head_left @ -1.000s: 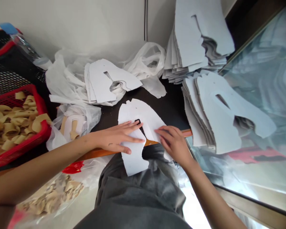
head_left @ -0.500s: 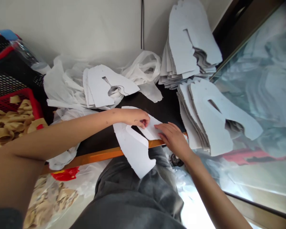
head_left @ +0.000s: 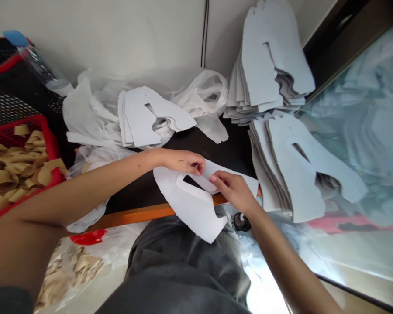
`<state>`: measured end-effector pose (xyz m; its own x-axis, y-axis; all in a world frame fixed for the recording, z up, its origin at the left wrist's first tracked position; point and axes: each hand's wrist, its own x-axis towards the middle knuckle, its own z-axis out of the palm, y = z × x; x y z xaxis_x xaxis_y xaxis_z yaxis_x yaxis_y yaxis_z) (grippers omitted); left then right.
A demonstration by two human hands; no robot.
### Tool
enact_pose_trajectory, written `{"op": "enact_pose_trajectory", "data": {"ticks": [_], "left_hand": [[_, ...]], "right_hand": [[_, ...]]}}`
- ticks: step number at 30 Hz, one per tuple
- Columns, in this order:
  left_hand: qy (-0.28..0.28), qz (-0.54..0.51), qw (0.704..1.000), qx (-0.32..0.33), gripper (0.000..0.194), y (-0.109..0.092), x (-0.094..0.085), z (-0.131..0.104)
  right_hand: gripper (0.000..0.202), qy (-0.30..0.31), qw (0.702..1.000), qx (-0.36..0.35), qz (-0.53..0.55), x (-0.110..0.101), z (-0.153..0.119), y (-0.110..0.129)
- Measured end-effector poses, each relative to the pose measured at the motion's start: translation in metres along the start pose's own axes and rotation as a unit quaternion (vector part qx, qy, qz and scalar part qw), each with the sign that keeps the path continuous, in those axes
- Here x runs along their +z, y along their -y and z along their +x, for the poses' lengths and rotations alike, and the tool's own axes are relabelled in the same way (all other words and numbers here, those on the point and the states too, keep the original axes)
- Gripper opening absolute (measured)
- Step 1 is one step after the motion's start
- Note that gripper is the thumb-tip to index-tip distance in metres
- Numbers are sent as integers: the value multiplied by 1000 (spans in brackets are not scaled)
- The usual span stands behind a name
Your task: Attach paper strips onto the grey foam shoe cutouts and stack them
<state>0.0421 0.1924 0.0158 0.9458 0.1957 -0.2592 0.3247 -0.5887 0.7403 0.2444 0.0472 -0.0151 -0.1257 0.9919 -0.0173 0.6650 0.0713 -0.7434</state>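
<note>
- Farthest left, a red basket (head_left: 50,144) filled with tan strips (head_left: 13,172) stands on the dark table (head_left: 144,187), within easy reach of the left arm; a clear bottle (head_left: 41,67) lies tilted behind it against the wall.
- Below the table's orange edge (head_left: 134,213), a clear bag of more tan pieces (head_left: 68,270) rests low beside the person's grey-clad lap, apparently a second supply kept near.
- Next, a small fan of white cut sheets (head_left: 147,115) lies on crumpled white plastic (head_left: 85,117), set back from the working spot so the front of the table stays usable.
- At the middle, the left hand (head_left: 180,161) is closed in a pinch on the upper edge of the white cut-out piece (head_left: 190,205), by the slot in it; that grip looks meant to pin the piece steady.
- The piece itself lies flat across the front of the table, its lower lobe hanging over the orange edge above the lap.
- Just right of it, the right hand (head_left: 232,189) has its fingertips curled onto the strip beside the slot, grasping the same piece from the other side, so both hands meet at one spot.
- Farther right, two thick stacks of identical white pieces (head_left: 294,161) lean against a glass panel (head_left: 363,109), sorted and well apart from the hands.
</note>
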Motion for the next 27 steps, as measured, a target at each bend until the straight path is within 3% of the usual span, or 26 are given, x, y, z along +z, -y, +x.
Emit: {"op": "enact_pose_trajectory", "data": {"ticks": [4, 9, 14, 18, 27], "left_hand": [[-26, 64, 997, 17, 28, -2, 11, -3], [-142, 116, 983, -7, 51, -10, 54, -35], [-102, 198, 973, -51, 63, -8, 89, -52], [-93, 261, 959, -57, 63, 0, 95, -51], [-106, 292, 949, -61, 62, 1, 101, -47]], "right_hand": [[30, 31, 996, 26, -78, 5, 5, 4], [29, 49, 991, 11, -120, 5, 5, -5], [24, 77, 986, -11, -146, 1, 6, -7], [26, 87, 977, -27, -191, 1, 7, -6], [27, 82, 976, -39, -195, 1, 7, -7]]}}
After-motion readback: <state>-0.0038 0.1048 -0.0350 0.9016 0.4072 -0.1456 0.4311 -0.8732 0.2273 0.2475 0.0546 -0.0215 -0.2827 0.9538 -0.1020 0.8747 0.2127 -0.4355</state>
